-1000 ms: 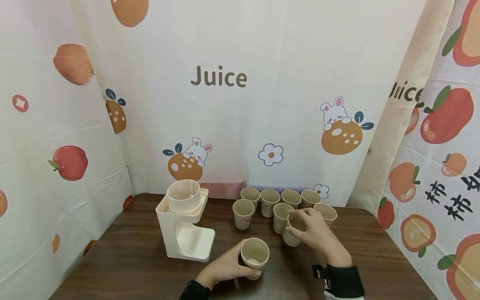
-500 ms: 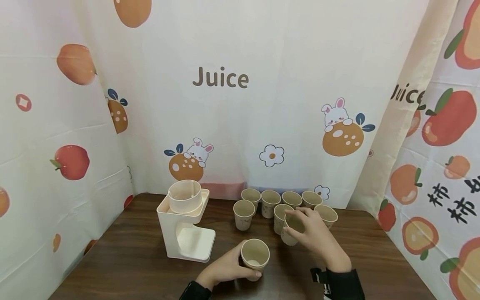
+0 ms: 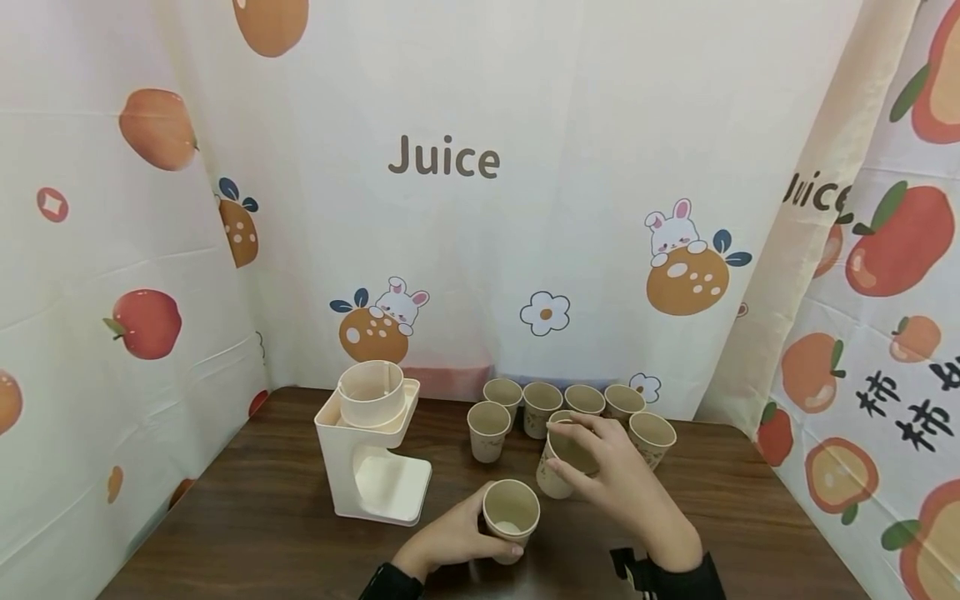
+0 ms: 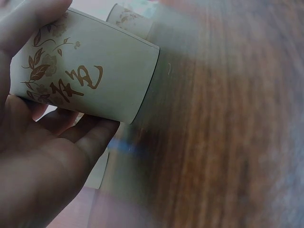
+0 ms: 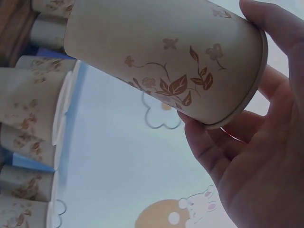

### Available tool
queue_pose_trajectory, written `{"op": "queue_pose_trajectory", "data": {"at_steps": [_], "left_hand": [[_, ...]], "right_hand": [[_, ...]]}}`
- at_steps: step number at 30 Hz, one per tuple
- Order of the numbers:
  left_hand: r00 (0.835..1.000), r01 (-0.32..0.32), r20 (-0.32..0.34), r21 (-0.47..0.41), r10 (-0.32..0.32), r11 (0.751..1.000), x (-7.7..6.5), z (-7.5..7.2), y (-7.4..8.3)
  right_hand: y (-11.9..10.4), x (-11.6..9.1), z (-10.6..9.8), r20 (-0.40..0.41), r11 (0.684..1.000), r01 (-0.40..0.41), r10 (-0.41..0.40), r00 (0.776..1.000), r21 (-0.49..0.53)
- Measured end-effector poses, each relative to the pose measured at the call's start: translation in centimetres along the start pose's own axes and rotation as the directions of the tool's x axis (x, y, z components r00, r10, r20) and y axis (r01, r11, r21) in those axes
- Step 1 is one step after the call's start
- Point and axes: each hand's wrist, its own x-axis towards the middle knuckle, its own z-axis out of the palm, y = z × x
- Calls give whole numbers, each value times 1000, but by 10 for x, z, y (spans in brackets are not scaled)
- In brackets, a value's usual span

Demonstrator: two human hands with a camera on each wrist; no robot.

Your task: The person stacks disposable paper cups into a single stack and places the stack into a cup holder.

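A paper cup (image 3: 512,507) fills the left hand's (image 3: 457,532) curled fingers; the right hand's (image 3: 621,473) pinch another cup (image 3: 553,477) nearer the bench's (image 3: 255,508) back edge.

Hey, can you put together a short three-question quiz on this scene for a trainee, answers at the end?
1. What does the left hand hold?
2. True or false: the right hand grips its cup near the rim.
3. Fill in: in the head view, the off-white device stands to the ____ of the standing cups.

Key: 1. A beige cup. 2. True. 3. Left.
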Motion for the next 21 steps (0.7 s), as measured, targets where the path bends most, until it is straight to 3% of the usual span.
{"op": "queue_pose_trajectory", "data": {"at_steps": [8,16,21], "left_hand": [[1000,9,0,6,-9,1000,-1,0,1],[1000,16,14,17,-16,1000,-1,-1,2],[1000,-2,24,19,1,1000,-1,-1,3]], "right_hand": [[-18,3,-6,8,999,40,-40,999,27],[-37,8,8,-28,985,158,-157,987,69],[-44,8,13,-25,981,178,-177,984,75]]}}
